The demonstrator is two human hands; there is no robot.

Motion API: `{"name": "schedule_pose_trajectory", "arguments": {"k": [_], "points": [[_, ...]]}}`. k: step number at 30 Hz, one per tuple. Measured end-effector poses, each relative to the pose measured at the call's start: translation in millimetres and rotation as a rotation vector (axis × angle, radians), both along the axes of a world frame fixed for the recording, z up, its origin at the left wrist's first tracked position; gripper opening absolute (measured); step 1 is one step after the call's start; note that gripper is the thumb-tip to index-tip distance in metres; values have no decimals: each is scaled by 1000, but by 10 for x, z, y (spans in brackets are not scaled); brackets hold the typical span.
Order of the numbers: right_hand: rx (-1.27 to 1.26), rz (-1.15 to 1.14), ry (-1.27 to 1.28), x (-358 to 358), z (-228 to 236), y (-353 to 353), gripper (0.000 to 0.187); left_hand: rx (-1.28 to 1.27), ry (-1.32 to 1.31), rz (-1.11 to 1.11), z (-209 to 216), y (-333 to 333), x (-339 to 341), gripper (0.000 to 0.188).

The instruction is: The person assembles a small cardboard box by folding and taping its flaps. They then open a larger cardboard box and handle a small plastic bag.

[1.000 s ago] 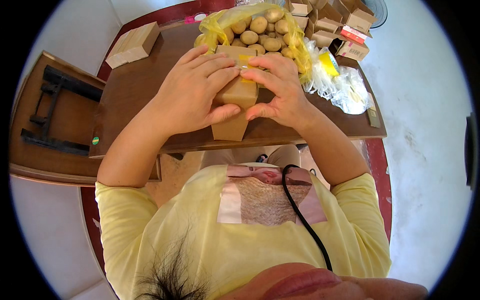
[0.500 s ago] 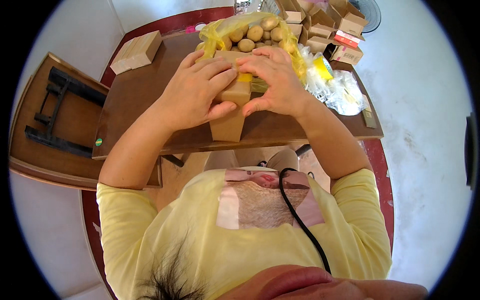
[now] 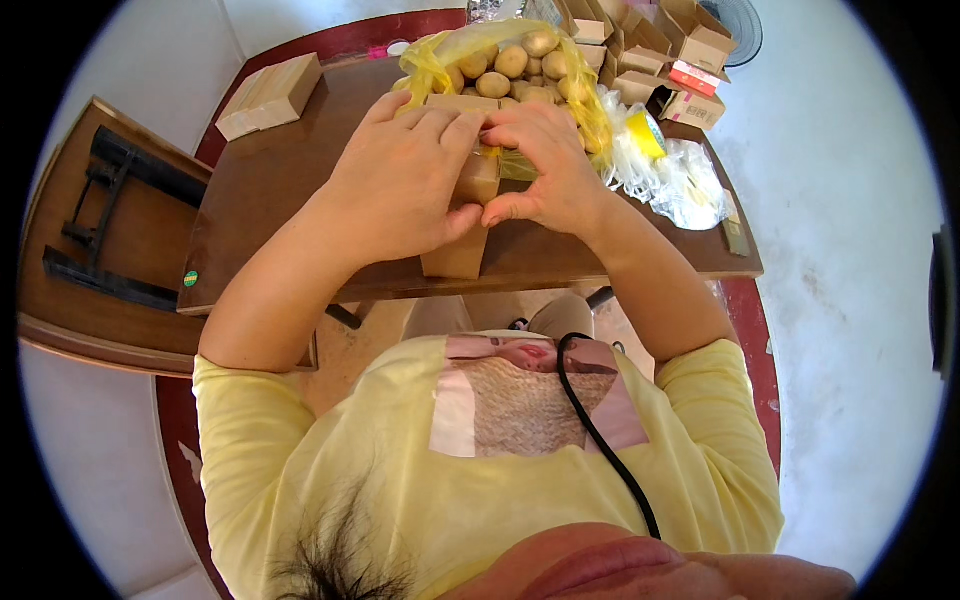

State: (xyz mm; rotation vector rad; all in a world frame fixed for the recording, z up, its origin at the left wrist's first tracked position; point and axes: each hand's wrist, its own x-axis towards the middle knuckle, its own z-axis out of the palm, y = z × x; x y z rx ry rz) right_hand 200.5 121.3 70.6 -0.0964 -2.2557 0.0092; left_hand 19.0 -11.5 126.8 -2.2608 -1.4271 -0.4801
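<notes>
A long brown cardboard box [image 3: 455, 258] stands near the table's front edge, reaching back toward a yellow plastic bag. My left hand [image 3: 395, 190] is laid over its top and left side, fingers bent over the top and thumb on the near part. From the right, my right hand [image 3: 550, 175] grips the same box, its thumb pressed to the near right edge and its fingertips on top, close to those of my left hand. A bit of yellow, perhaps tape, shows between the hands; most of the box top is hidden under them.
Behind the box, the yellow plastic bag [image 3: 425, 62] holds several potatoes [image 3: 511, 62]. Flat cardboard boxes [image 3: 270, 95] lie at the far left of the brown table [image 3: 275, 180]. Open cartons [image 3: 690, 45] and clear plastic bags [image 3: 690, 185] sit right. A folded table [image 3: 60, 200] leans left.
My left hand has slid slightly right and over the box top, covering more of it and the yellow bit. My right hand stays on the box, nearly where it was.
</notes>
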Motion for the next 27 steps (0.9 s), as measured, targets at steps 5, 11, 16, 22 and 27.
{"name": "schedule_pose_trajectory", "arguments": {"k": [5, 11, 16, 22, 27], "points": [[1, 10, 51, -12, -63, 0, 75, 64, 99, -26, -81, 52, 3, 83], [29, 13, 72, -19, -85, -6, 78, -16, -68, -24, -164, 170, 68, 92], [-172, 138, 91, 0, -269, -32, 72, -70, -93, -5, -171, 135, 57, 92], [-858, 383, 470, -8, -469, -49, 70, -84, -72, 40, -193, 134, -19, 89], [-561, 239, 341, -470, -446, -246, 76, -61, -82, 28, -212, 113, -53, 90]]}}
